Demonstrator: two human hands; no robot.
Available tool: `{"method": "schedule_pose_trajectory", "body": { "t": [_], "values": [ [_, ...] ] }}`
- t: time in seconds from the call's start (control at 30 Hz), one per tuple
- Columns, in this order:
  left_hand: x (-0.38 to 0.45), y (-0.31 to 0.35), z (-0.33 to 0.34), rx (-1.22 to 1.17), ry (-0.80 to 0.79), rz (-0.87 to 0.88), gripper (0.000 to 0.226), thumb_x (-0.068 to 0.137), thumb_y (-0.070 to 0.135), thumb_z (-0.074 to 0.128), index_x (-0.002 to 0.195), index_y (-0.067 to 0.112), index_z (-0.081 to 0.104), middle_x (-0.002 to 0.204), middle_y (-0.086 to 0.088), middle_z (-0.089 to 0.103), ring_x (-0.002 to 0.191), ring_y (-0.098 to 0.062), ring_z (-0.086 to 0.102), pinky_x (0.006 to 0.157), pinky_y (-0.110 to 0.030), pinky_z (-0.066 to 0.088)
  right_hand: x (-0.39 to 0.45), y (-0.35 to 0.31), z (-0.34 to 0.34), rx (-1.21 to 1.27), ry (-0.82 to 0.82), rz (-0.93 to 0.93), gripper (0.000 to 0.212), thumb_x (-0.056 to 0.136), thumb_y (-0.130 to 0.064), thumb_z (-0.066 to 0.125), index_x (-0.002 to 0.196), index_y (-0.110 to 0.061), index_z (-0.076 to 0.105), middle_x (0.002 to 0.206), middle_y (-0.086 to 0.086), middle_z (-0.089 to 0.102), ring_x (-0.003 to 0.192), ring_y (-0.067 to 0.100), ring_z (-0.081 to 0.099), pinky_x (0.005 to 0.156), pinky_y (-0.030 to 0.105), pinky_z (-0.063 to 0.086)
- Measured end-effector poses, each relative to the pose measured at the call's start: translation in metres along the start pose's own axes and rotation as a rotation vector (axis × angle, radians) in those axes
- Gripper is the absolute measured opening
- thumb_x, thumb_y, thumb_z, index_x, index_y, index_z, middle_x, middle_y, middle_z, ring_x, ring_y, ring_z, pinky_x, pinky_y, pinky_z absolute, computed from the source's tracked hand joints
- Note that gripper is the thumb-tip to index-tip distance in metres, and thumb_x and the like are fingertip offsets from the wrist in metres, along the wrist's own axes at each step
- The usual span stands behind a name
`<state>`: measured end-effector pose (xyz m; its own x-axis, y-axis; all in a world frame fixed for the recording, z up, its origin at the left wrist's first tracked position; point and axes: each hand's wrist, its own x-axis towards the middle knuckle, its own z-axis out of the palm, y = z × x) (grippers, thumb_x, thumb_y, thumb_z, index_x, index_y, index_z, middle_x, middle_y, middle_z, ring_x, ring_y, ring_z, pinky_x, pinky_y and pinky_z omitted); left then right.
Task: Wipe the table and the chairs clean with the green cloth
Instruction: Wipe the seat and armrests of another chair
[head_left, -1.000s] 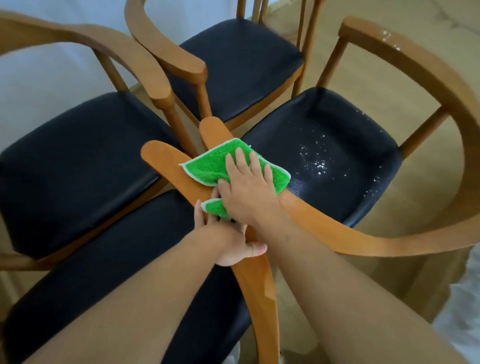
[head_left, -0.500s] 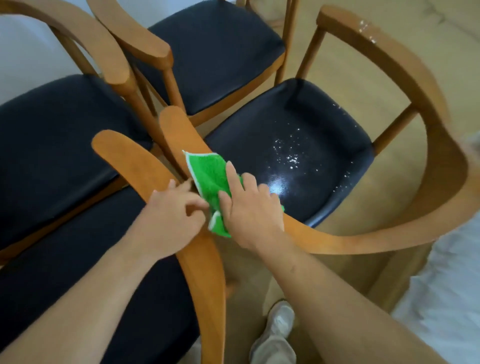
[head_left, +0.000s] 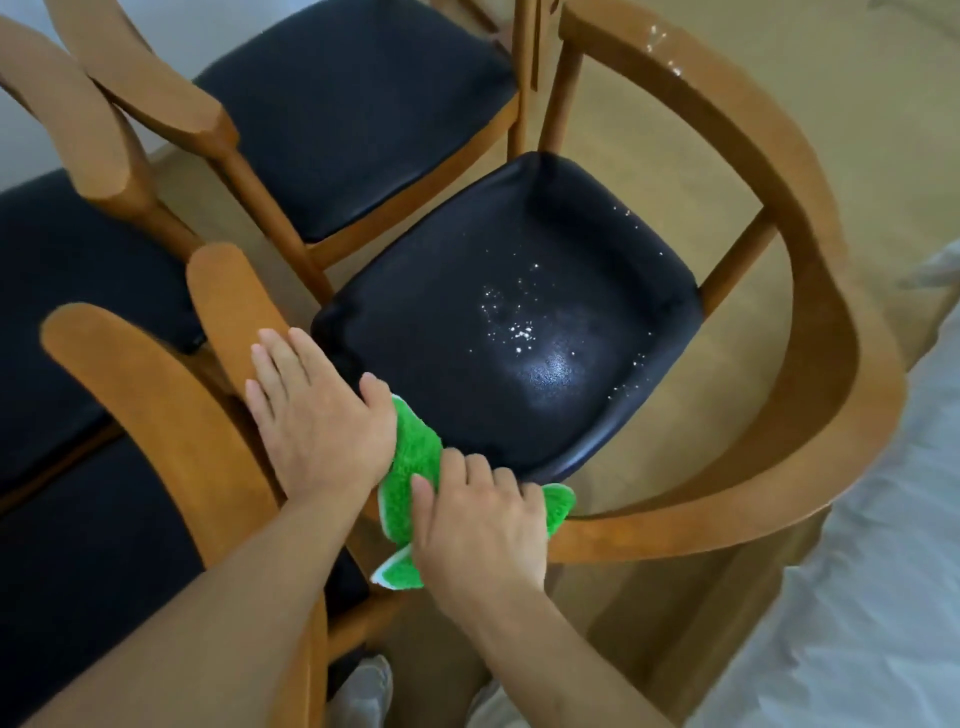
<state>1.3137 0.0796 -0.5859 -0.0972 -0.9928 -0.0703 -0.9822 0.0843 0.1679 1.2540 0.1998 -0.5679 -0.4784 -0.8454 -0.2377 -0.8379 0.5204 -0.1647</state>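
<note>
Two hands work one chair's armrest (head_left: 727, 509): right hand (head_left: 480, 525) grips green cloth (head_left: 415, 462), left hand (head_left: 317, 415) rests flat, fingers straight; next, wipe the speckled seat (head_left: 519, 322)

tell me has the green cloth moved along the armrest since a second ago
Yes. The green cloth has slid from the armrest tip back along the rail toward the person, under the right hand.
</note>
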Motion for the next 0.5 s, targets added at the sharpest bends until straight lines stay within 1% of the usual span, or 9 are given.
{"method": "schedule_pose_trajectory", "body": {
  "t": [0.07, 0.13, 0.17, 0.27, 0.33, 0.4, 0.43, 0.5],
  "values": [
    [0.001, 0.001, -0.001, 0.023, -0.003, 0.003, 0.078, 0.093, 0.040, 0.045, 0.153, 0.005, 0.009, 0.161, -0.017, 0.006, 0.148, -0.028, 0.002, 0.118, -0.043, 0.004, 0.001, 0.016, -0.006, -0.018, -0.071, -0.084, 0.044, 0.094, -0.048, 0.028, 0.085, -0.021, 0.060, 0.072, 0.000, 0.062, 0.062, 0.026, 0.060, 0.058, 0.037, 0.045],
    [0.000, 0.004, -0.004, 0.034, -0.025, -0.014, 0.078, 0.093, 0.039, 0.045, 0.153, 0.005, 0.008, 0.161, -0.016, 0.004, 0.148, -0.028, 0.001, 0.119, -0.042, 0.003, -0.005, 0.052, -0.013, -0.086, -0.195, -0.155, 0.046, 0.095, -0.050, 0.025, 0.084, -0.022, 0.059, 0.074, 0.002, 0.064, 0.065, 0.028, 0.062, 0.062, 0.038, 0.045],
    [-0.001, 0.005, -0.005, 0.036, -0.030, -0.020, 0.077, 0.094, 0.038, 0.044, 0.153, 0.006, 0.007, 0.161, -0.015, 0.003, 0.149, -0.027, 0.000, 0.119, -0.042, 0.002, -0.010, 0.074, -0.018, -0.140, -0.220, -0.187, 0.047, 0.096, -0.049, 0.025, 0.082, -0.022, 0.060, 0.074, 0.003, 0.064, 0.067, 0.029, 0.062, 0.065, 0.039, 0.046],
    [-0.003, 0.005, -0.007, 0.036, -0.026, -0.017, 0.078, 0.093, 0.037, 0.045, 0.153, 0.005, 0.007, 0.161, -0.016, 0.003, 0.148, -0.028, 0.000, 0.120, -0.043, 0.003, -0.022, 0.130, -0.041, -0.309, -0.217, -0.221, 0.046, 0.096, -0.045, 0.031, 0.079, -0.019, 0.066, 0.075, 0.006, 0.065, 0.072, 0.031, 0.061, 0.077, 0.045, 0.047],
    [-0.003, 0.005, -0.006, 0.045, -0.027, -0.010, 0.079, 0.093, 0.036, 0.048, 0.153, 0.004, 0.008, 0.161, -0.017, 0.004, 0.148, -0.029, 0.001, 0.120, -0.044, 0.005, -0.017, 0.160, -0.057, -0.359, -0.172, -0.177, 0.046, 0.096, -0.044, 0.034, 0.077, -0.019, 0.068, 0.077, 0.006, 0.066, 0.076, 0.031, 0.061, 0.086, 0.047, 0.044],
    [-0.002, 0.003, -0.005, 0.057, -0.018, -0.003, 0.079, 0.092, 0.036, 0.050, 0.153, 0.004, 0.010, 0.161, -0.017, 0.006, 0.148, -0.029, 0.003, 0.120, -0.045, 0.007, -0.004, 0.191, -0.074, -0.365, -0.052, -0.087, 0.047, 0.095, -0.041, 0.035, 0.076, -0.017, 0.071, 0.082, 0.007, 0.069, 0.085, 0.032, 0.061, 0.097, 0.049, 0.038],
    [-0.002, 0.003, -0.004, 0.058, -0.013, -0.002, 0.080, 0.092, 0.036, 0.051, 0.153, 0.004, 0.010, 0.161, -0.017, 0.006, 0.148, -0.029, 0.003, 0.119, -0.045, 0.007, 0.005, 0.206, -0.083, -0.363, -0.015, -0.032, 0.047, 0.094, -0.039, 0.034, 0.077, -0.017, 0.072, 0.087, 0.008, 0.070, 0.094, 0.032, 0.061, 0.102, 0.049, 0.035],
    [-0.001, 0.003, -0.002, 0.056, -0.011, -0.003, 0.080, 0.091, 0.035, 0.052, 0.152, 0.004, 0.011, 0.160, -0.018, 0.007, 0.148, -0.030, 0.004, 0.119, -0.045, 0.007, 0.019, 0.225, -0.097, -0.349, -0.028, 0.078, 0.047, 0.093, -0.035, 0.032, 0.083, -0.017, 0.074, 0.100, 0.005, 0.069, 0.113, 0.028, 0.054, 0.109, 0.050, 0.026]
  ]
}}
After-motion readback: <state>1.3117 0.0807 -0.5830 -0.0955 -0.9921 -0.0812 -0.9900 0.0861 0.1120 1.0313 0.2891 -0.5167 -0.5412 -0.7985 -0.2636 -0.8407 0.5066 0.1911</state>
